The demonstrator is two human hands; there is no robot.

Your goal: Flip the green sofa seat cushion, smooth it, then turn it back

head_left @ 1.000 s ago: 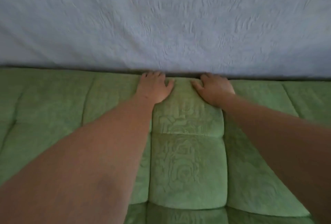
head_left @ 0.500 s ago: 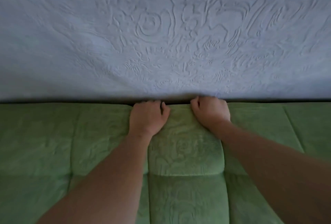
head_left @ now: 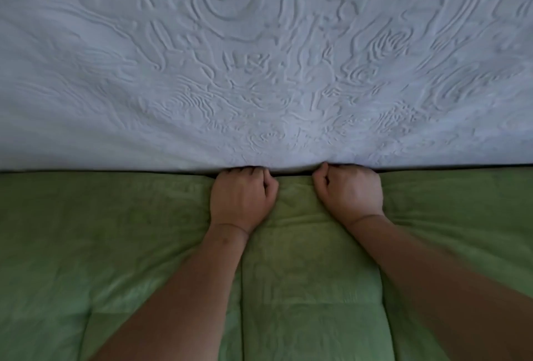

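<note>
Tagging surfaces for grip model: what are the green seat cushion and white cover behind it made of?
Green seat cushion: matte plush upholstery fabric, maybe chenille; tufted panels, creases. White cover: matte quilted textile, fibre unclear; raised swirl stitching.

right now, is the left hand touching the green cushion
Touching. The head view shows the left hand lying on the green cushion, its fingers curled over the cushion's back edge below the white cover.

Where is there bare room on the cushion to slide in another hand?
Bare green cushion lies left of the left hand and right of the right hand. Crowded: the narrow strip between the hands, along the edge of the white cover.
</note>
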